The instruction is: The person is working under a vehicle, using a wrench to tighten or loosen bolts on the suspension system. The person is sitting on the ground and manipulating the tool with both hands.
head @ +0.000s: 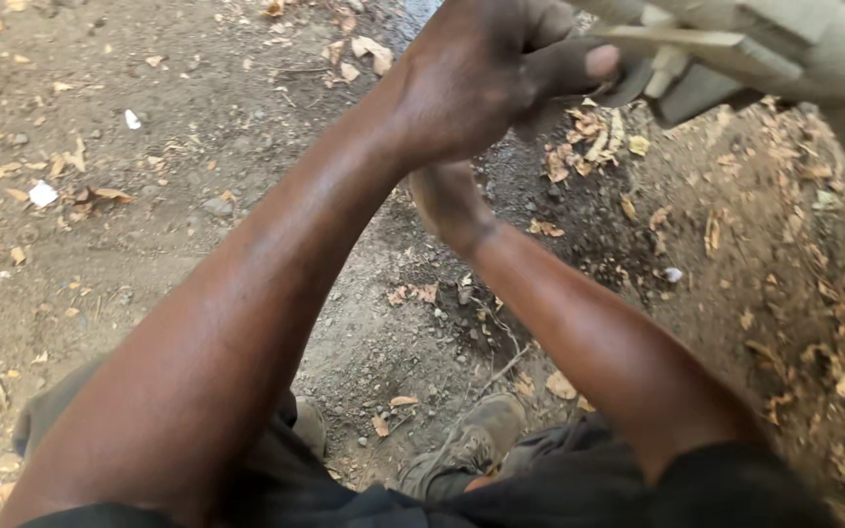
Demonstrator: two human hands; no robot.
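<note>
My left hand (496, 73) is at the top centre, fingers curled, with the thumb pressed against the end of a pale wooden piece (706, 44) that runs off to the upper right. Under the thumb a dark part (628, 86) sticks out, and I cannot tell what it is. More pale wooden boards (833, 59) lie behind it at the top right corner. My right hand (442, 200) reaches up beneath the left wrist. Only its back and wrist show, and its fingers are hidden.
Below is bare dirt ground (149, 225) strewn with dry leaves, pebbles and white scraps. A mound of loose soil and leaves (794, 274) rises on the right. My two worn shoes (471, 440) (310, 425) stand at the bottom centre.
</note>
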